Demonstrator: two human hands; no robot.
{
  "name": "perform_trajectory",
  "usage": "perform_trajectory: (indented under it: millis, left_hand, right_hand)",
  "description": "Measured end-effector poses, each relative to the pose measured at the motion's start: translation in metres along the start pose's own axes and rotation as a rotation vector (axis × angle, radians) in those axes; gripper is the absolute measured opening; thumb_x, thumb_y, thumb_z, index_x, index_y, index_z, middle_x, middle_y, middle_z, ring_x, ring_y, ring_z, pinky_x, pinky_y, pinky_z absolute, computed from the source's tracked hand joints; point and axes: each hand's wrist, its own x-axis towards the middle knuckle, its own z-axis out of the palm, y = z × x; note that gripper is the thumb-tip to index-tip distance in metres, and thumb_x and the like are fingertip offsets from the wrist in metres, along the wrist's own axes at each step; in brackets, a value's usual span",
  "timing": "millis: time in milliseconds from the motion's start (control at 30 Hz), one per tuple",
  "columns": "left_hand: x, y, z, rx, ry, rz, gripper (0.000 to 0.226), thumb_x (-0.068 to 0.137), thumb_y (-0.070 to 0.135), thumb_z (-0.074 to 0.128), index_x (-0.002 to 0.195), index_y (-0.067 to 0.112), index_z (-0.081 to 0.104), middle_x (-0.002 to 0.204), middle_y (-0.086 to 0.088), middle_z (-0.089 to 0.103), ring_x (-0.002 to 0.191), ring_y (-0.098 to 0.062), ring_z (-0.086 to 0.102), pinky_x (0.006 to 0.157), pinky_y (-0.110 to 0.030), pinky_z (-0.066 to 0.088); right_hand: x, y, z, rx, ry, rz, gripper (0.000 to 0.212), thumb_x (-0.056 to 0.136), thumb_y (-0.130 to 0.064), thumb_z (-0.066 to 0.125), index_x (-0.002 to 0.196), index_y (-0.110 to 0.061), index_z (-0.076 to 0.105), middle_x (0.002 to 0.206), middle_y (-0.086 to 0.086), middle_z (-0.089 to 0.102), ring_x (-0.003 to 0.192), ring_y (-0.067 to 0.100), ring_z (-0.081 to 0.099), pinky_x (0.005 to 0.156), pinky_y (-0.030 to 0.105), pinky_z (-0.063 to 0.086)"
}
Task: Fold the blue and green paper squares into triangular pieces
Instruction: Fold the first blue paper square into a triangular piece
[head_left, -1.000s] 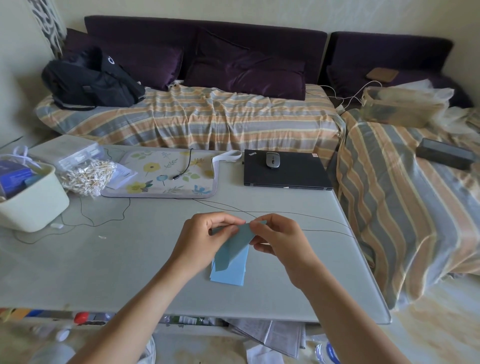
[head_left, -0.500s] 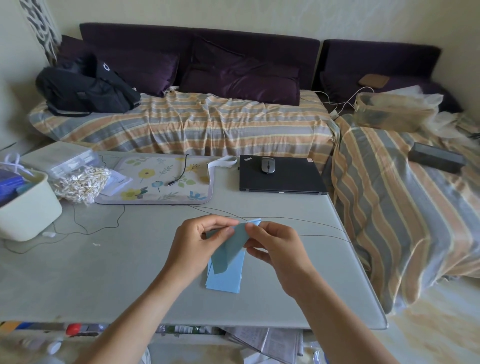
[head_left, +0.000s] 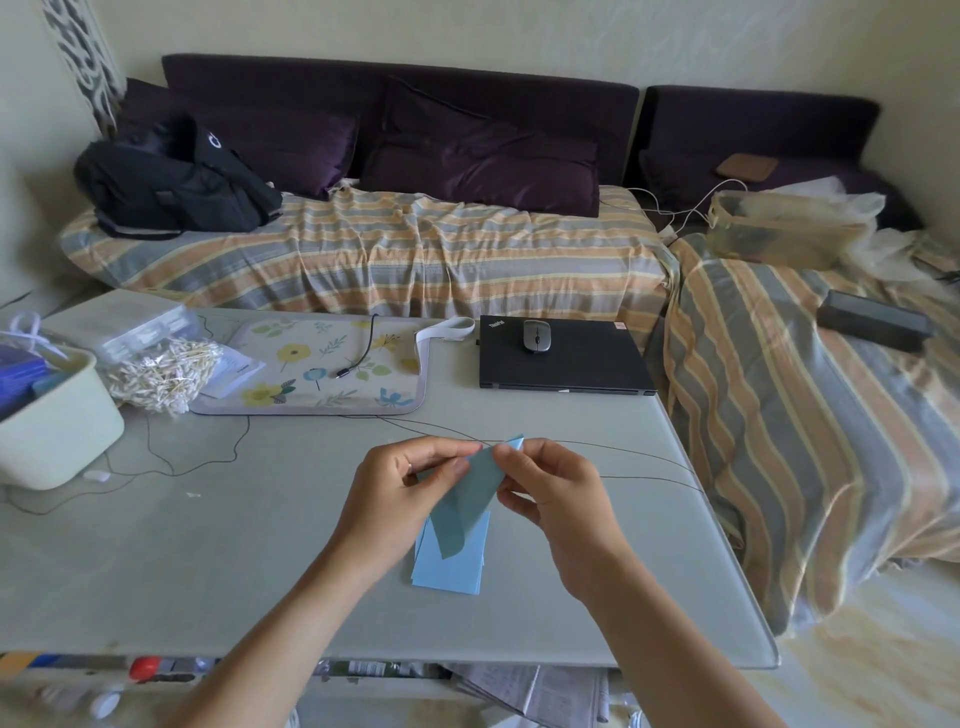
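We see the left hand pinching the left edge of a blue paper piece, its grip narrow on the sheet, held above the tabletop. To the left of that grip lies a broad bare stretch, bounded farther off by a white bin. Just below the grip, a stack of blue paper lies flat. The right hand pinches the piece's upper right edge. Right of it, bare surface runs to the tabletop's edge.
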Motion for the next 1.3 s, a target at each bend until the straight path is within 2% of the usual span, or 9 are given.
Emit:
perform_trajectory:
  millis: [100, 200, 567, 833, 1000, 1300]
  left_hand:
    - [-0.0003, 0.0014, -0.0008, 0.000, 0.001, 0.008, 0.020, 0.097, 0.007, 0.067, 0.104, 0.021, 0.080, 0.102, 0.008, 0.080, 0.099, -0.012, 0.075, 0.089, -0.027, 0.056]
    - [-0.0010, 0.0035, -0.0014, -0.010, -0.010, 0.008, 0.022, 0.097, 0.007, 0.067, 0.103, 0.023, 0.080, 0.102, 0.009, 0.080, 0.098, -0.010, 0.075, 0.085, -0.020, 0.055]
    - [-0.0014, 0.0038, -0.0016, -0.010, -0.027, -0.018, 0.022, 0.098, 0.009, 0.066, 0.109, 0.022, 0.079, 0.106, 0.008, 0.079, 0.104, -0.012, 0.074, 0.096, -0.034, 0.055]
    - [-0.0014, 0.0024, -0.0003, -0.025, -0.046, -0.044, 0.022, 0.097, 0.008, 0.066, 0.112, 0.018, 0.079, 0.108, 0.006, 0.079, 0.106, -0.012, 0.073, 0.100, -0.035, 0.054]
    - [-0.0018, 0.0038, 0.0002, -0.049, -0.046, -0.071, 0.023, 0.097, 0.008, 0.067, 0.113, 0.019, 0.079, 0.109, 0.005, 0.079, 0.106, -0.013, 0.074, 0.101, -0.038, 0.054]
    - [-0.0030, 0.0066, 0.0007, -0.036, -0.043, -0.089, 0.022, 0.097, 0.008, 0.067, 0.110, 0.020, 0.079, 0.106, 0.006, 0.079, 0.104, -0.013, 0.074, 0.101, -0.038, 0.054]
  right_hand:
    - [-0.0001, -0.0003, -0.0005, 0.094, -0.039, 0.027, 0.018, 0.096, -0.026, 0.069, 0.091, -0.009, 0.069, 0.086, 0.004, 0.072, 0.081, 0.016, 0.064, 0.086, 0.031, 0.058]
    - [-0.0002, -0.0023, -0.0006, 0.112, -0.038, 0.020, 0.017, 0.096, -0.023, 0.068, 0.088, -0.009, 0.067, 0.084, 0.003, 0.072, 0.081, 0.014, 0.066, 0.084, 0.027, 0.056]
    - [0.0018, -0.0036, 0.0012, 0.124, 0.027, 0.010, 0.026, 0.092, -0.019, 0.073, 0.070, -0.015, 0.059, 0.071, 0.000, 0.064, 0.073, 0.015, 0.059, 0.084, 0.029, 0.054]
    - [0.0025, -0.0037, 0.0000, 0.186, 0.087, -0.013, 0.023, 0.088, -0.010, 0.076, 0.071, -0.017, 0.062, 0.084, -0.001, 0.069, 0.078, 0.013, 0.062, 0.085, 0.028, 0.052]
    - [0.0042, -0.0014, -0.0017, 0.280, 0.022, 0.028, 0.025, 0.089, -0.015, 0.074, 0.071, -0.015, 0.057, 0.078, 0.001, 0.064, 0.078, 0.013, 0.062, 0.085, 0.028, 0.051]
    - [0.0081, -0.0011, -0.0051, 0.343, -0.029, 0.081, 0.026, 0.086, -0.013, 0.075, 0.069, -0.015, 0.055, 0.079, 0.000, 0.064, 0.076, 0.012, 0.061, 0.080, 0.025, 0.048]
